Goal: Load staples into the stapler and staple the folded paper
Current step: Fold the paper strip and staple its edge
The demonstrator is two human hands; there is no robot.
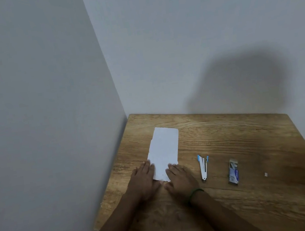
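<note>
A folded white paper (165, 149) lies lengthwise on the wooden table (248, 141) near the left wall. My left hand (144, 182) rests flat on its near left corner. My right hand (179, 179), a green band on the wrist, lies flat on its near right corner. Neither hand holds anything. To the right of my right hand lies a small white and blue stapler (203, 167), swung open in a V. Further right sits a small staple box (233, 171), its far end open.
A tiny white scrap (266, 174) lies right of the staple box. Grey walls meet at the table's far left corner. The table's near edge runs just below my forearms, with floor beneath.
</note>
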